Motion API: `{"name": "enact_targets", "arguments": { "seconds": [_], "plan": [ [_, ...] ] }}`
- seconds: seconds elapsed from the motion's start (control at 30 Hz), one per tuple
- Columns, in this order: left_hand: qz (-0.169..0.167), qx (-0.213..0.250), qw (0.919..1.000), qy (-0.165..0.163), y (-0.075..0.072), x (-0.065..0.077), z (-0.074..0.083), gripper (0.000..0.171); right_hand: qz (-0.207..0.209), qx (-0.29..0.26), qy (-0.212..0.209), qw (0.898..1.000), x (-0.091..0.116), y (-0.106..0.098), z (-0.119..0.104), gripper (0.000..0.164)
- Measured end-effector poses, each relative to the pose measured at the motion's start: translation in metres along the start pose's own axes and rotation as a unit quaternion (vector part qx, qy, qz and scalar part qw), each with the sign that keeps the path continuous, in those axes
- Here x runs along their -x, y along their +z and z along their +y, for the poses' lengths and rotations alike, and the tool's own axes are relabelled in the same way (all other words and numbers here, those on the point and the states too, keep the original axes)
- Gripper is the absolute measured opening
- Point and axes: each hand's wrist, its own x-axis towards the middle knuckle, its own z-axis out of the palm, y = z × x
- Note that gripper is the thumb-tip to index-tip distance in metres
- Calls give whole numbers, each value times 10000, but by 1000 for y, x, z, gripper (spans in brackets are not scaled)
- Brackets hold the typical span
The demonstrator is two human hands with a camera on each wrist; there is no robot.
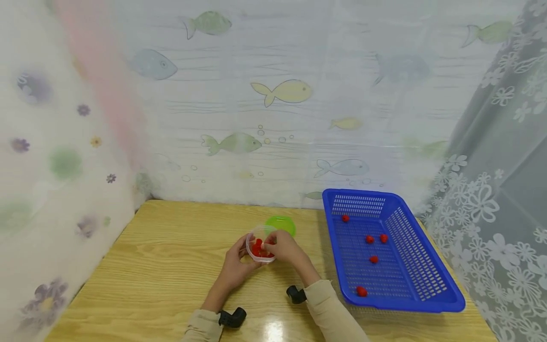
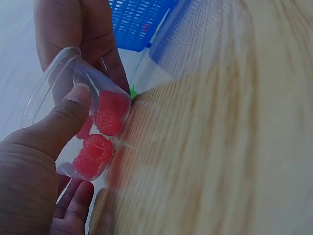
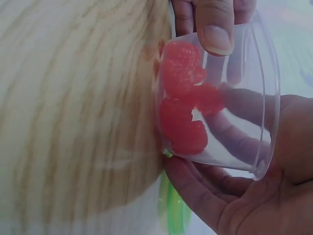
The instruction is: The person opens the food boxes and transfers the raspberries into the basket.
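My left hand [image 1: 235, 270] grips a clear plastic cup [image 3: 244, 142], its thumb along one side and its fingers on the other. Several red raspberries [image 2: 93, 154] lie at the bottom of the cup, which stands on or just over the table. Reaching over the rim, my right hand [image 1: 288, 248] has fingertips inside the cup. They pinch one raspberry [image 3: 210, 99], seen through the wall in the right wrist view. Other fingers of that hand stay outside, against the cup. Behind the cup lies a green lid [image 1: 286, 224], partly hidden by the cup and right hand.
To the right stands a large blue plastic basket [image 1: 406, 304] with slotted walls. Several raspberries [image 1: 362, 291] lie scattered on its floor. The wooden table [image 1: 171, 266] meets a fish-patterned curtain [image 1: 273, 156] at the back and a flowered one [image 1: 64, 228] on the left.
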Motion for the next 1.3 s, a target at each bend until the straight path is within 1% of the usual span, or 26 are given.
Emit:
{"name": "enact_targets", "arguments": {
  "seconds": [0.2, 0.33, 0.43, 0.5, 0.6, 0.73, 0.8, 0.97, 1.07, 1.23, 1.3],
  "plan": [
    [38, 35, 10000, -48, 0, 0, 1, 85, 17, -629, -454, 9970, 0, 1, 7, 16],
    [26, 102, 9999, -61, 0, -1, 0, 83, 69, -787, -713, 9943, -1, 2, 12, 19],
    [25, 181, 9998, -62, 0, 0, 0, 82, 56, -976, -824, 9918, 1, 3, 15, 20],
    [15, 183, 9998, -73, 0, 0, 0, 82, 68, -1050, -850, 9908, 4, 2, 15, 20],
    [-1, 178, 9998, -100, 1, 1, 1, 83, 137, -1111, -740, 9910, 12, 0, 13, 21],
    [4, 208, 9997, -89, 1, 0, 0, 83, 401, -1042, -482, 9926, 20, -5, 10, 24],
    [3, 250, 9997, -70, 1, -1, 0, 82, 575, -1116, -456, 9910, 22, -8, 9, 23],
    [-14, 338, 9994, -55, 2, -1, 1, 78, 1055, -1451, -615, 9818, 24, -13, 6, 19],
    [-29, 304, 9995, -29, 2, 0, 1, 77, 1293, -1699, -663, 9747, 25, -14, 4, 18],
    [9, 86, 9999, 127, 2, 1, 1, 78, 1488, -2213, -697, 9613, 26, -14, -2, 20],
    [37, 2, 9999, 150, 2, 0, 1, 78, 1536, -2276, -729, 9588, 27, -15, -5, 21]
  ]
}}
